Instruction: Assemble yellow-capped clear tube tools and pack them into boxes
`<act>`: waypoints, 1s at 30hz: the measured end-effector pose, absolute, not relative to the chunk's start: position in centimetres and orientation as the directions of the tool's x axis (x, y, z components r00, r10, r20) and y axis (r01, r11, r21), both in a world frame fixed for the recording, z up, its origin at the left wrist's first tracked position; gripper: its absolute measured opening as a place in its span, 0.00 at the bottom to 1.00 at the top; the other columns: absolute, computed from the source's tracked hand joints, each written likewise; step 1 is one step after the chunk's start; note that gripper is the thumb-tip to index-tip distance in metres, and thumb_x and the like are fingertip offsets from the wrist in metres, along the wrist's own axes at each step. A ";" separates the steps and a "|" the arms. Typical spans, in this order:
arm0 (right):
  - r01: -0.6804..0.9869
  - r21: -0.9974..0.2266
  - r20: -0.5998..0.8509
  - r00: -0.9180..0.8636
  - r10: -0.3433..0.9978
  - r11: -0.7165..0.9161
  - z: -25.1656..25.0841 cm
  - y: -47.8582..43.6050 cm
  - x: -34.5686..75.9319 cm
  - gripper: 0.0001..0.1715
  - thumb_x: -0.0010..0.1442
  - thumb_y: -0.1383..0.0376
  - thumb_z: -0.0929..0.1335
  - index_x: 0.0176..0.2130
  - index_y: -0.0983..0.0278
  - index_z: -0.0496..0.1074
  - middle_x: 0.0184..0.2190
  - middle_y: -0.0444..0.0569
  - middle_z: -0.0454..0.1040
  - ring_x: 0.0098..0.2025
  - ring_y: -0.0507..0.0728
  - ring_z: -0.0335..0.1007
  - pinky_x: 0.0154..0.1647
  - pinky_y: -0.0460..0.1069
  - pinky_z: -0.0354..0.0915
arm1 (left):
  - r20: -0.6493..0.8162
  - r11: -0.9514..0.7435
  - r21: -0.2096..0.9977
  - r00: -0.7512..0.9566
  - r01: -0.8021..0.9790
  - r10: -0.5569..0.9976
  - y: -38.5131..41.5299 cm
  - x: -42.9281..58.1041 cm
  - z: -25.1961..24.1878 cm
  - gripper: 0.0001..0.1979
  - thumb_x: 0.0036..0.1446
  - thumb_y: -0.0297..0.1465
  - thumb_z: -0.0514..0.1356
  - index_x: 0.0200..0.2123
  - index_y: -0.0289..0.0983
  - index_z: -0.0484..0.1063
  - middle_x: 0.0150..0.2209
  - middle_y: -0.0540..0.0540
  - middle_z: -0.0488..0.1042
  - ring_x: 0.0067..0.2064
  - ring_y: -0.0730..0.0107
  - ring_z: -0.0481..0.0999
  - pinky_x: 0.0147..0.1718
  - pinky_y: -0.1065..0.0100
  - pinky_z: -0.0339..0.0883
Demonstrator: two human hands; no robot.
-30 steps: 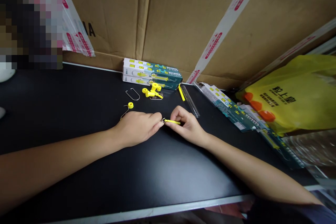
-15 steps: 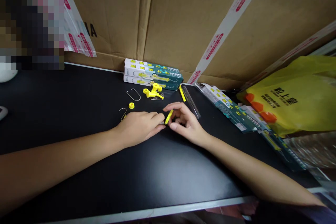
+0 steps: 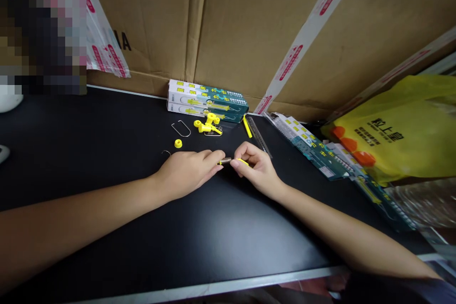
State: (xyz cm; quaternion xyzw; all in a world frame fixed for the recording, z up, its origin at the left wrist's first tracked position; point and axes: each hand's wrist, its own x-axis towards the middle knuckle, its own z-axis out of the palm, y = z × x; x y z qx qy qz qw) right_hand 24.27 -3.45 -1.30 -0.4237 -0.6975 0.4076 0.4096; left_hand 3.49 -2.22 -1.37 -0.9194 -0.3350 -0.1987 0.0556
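My left hand (image 3: 188, 171) rests on the black table (image 3: 107, 152) and pinches a thin metal wire hook whose bent end (image 3: 166, 152) sticks out behind the hand. My right hand (image 3: 258, 168) pinches a small yellow plastic stick (image 3: 242, 161) against a short metal spring (image 3: 225, 160) held between both hands' fingertips. A loose yellow ring (image 3: 178, 143) lies just beyond my left hand.
A pile of yellow plastic parts (image 3: 208, 125) and a bare wire hook (image 3: 181, 128) lie before stacked printed boxes (image 3: 206, 99). A clear tube (image 3: 259, 137), flat packaging cards (image 3: 313, 147) and a yellow plastic bag (image 3: 402, 133) sit right. Cardboard boxes (image 3: 249, 23) wall the back.
The yellow stick tilted upward half a second ago and is now level again, pushed against the spring. My right hand opened briefly and closed back on the stick. The left hand barely moved.
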 end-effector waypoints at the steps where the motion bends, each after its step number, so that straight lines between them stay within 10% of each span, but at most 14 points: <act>1: 0.243 -0.924 0.219 -0.300 0.928 0.297 -1.3 -3.3 24.2 0.16 0.57 0.55 0.69 0.29 0.62 0.62 0.22 0.40 0.63 0.22 0.48 0.56 0.24 0.45 0.54 | 0.389 -0.760 0.023 0.695 0.649 0.605 -2.2 3.5 -1.3 0.10 0.66 0.34 0.48 0.44 0.39 0.66 0.32 0.49 0.77 0.30 0.69 0.78 0.21 0.72 0.57; 7: 0.303 -0.890 0.274 -0.243 0.931 0.341 -1.4 -3.2 24.1 0.13 0.58 0.56 0.69 0.33 0.62 0.66 0.25 0.42 0.66 0.26 0.50 0.61 0.27 0.46 0.59 | 0.313 -0.714 -0.041 0.688 0.699 0.655 -2.3 3.5 -1.0 0.16 0.65 0.40 0.47 0.52 0.43 0.64 0.30 0.49 0.76 0.27 0.67 0.77 0.18 0.72 0.53; 14: 0.640 -0.553 0.489 -0.268 0.830 0.533 -0.1 -3.1 24.9 0.06 0.63 0.62 0.63 0.35 0.62 0.67 0.32 0.48 0.68 0.32 0.54 0.64 0.31 0.49 0.61 | 0.321 -0.725 -0.032 0.694 0.688 0.644 -2.2 3.6 -1.3 0.15 0.66 0.37 0.46 0.50 0.45 0.67 0.30 0.50 0.75 0.26 0.68 0.76 0.18 0.72 0.51; 18: 0.926 -0.236 0.525 -0.134 0.841 0.295 1.4 -1.3 27.2 0.09 0.61 0.61 0.63 0.30 0.62 0.63 0.27 0.47 0.68 0.26 0.53 0.61 0.26 0.48 0.54 | 0.318 -0.725 -0.022 0.693 0.688 0.647 -2.2 3.5 -1.3 0.15 0.66 0.36 0.46 0.50 0.44 0.68 0.31 0.49 0.76 0.26 0.69 0.76 0.17 0.72 0.49; 23: 1.000 0.006 0.214 -0.020 0.977 0.019 1.4 0.7 29.6 0.19 0.57 0.54 0.65 0.43 0.63 0.63 0.26 0.49 0.72 0.26 0.59 0.67 0.23 0.48 0.50 | 0.325 -0.731 -0.023 0.697 0.681 0.639 -2.2 3.4 -1.3 0.14 0.66 0.36 0.47 0.48 0.43 0.68 0.30 0.49 0.75 0.26 0.70 0.76 0.17 0.72 0.50; 30: 0.971 -0.232 0.188 -0.008 0.982 0.053 0.9 1.4 30.2 0.21 0.56 0.62 0.64 0.49 0.64 0.60 0.22 0.44 0.69 0.25 0.57 0.66 0.25 0.48 0.53 | 0.322 -0.729 -0.034 0.698 0.684 0.640 -2.2 3.5 -1.3 0.15 0.66 0.36 0.47 0.49 0.44 0.68 0.31 0.50 0.75 0.26 0.68 0.76 0.17 0.71 0.51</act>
